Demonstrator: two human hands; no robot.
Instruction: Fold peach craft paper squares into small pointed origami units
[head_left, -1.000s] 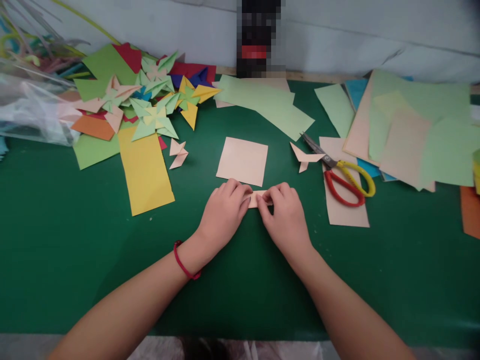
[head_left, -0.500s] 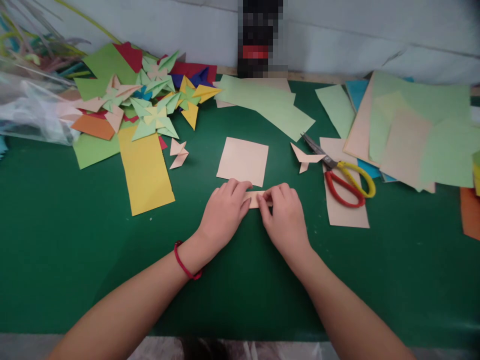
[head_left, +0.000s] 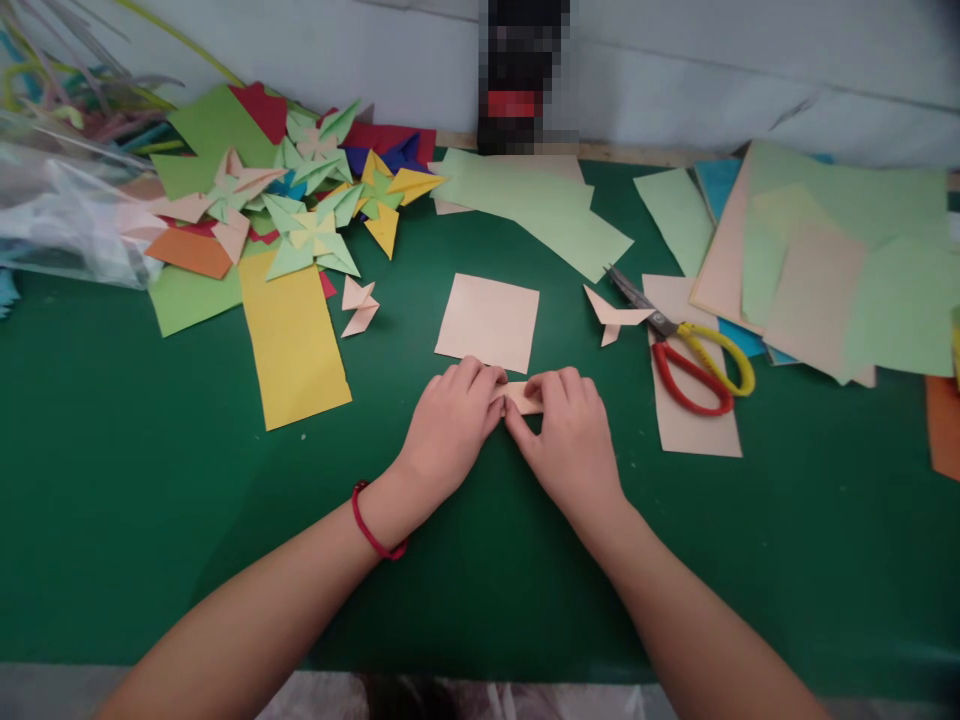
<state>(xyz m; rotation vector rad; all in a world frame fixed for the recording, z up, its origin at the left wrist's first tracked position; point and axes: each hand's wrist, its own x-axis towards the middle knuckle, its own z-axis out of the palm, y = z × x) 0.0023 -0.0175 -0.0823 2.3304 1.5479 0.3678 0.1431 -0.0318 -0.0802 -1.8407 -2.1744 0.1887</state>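
Observation:
A narrow folded strip of pale pink paper (head_left: 523, 398) lies on the green table between my two hands. My left hand (head_left: 455, 415), fingers curled, pinches its left end and covers that part. From the other side my right hand (head_left: 568, 425) grips the strip, its thumb tip close to the left thumb near the middle. Just beyond the fingers is a flat pale pink paper square (head_left: 489, 322). Small folded pink paper pieces rest on either side: one on the left (head_left: 361, 306) and one on the right (head_left: 616, 318), beside the scissors.
Scissors (head_left: 679, 345) with red and yellow handles lie on a pink sheet (head_left: 697, 435). Loose green and pink sheets (head_left: 900, 300) spread at the right. Folded paper stars (head_left: 315, 238), a yellow sheet (head_left: 296, 350) and a clear plastic bag (head_left: 67, 220) occupy the left.
My right thumb has slid left along the strip toward my left thumb, and more of the strip's right part shows. My left hand stays nearly in place.

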